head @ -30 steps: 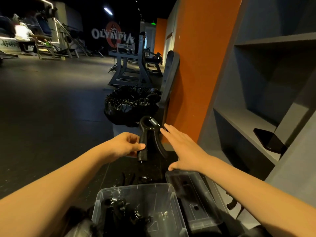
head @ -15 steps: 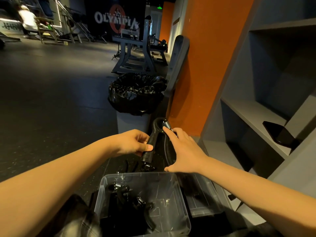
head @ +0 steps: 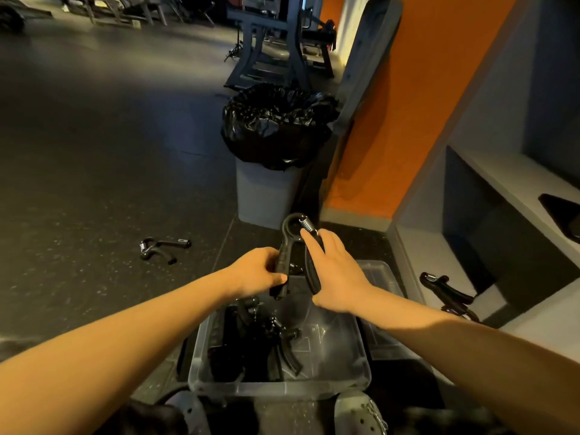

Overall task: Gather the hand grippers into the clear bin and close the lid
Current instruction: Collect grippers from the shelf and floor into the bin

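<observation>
A black hand gripper (head: 290,243) with a steel spring is held above the far edge of the clear bin (head: 345,376). My left hand (head: 257,271) grips its left handle. My right hand (head: 334,271) wraps the right handle, forefinger up by the spring. Several black hand grippers (head: 260,343) lie inside the bin. The clear lid (head: 381,277) lies on the floor to the bin's right, partly under my right arm. Another hand gripper (head: 161,248) lies on the floor at left, and one more hand gripper (head: 445,290) rests at right by the shelf base.
A grey trash can with a black bag (head: 273,152) stands just beyond the bin. An orange wall (head: 408,120) and grey shelving (head: 502,199) with a dark flat object (head: 561,211) fill the right side. Gym machines (head: 270,36) stand at the back. My shoes (head: 354,412) show at the bottom.
My right hand has closed onto the gripper's right handle. Both hands have brought it lower and nearer the bin. The view tilted down, revealing two grippers on the floor.
</observation>
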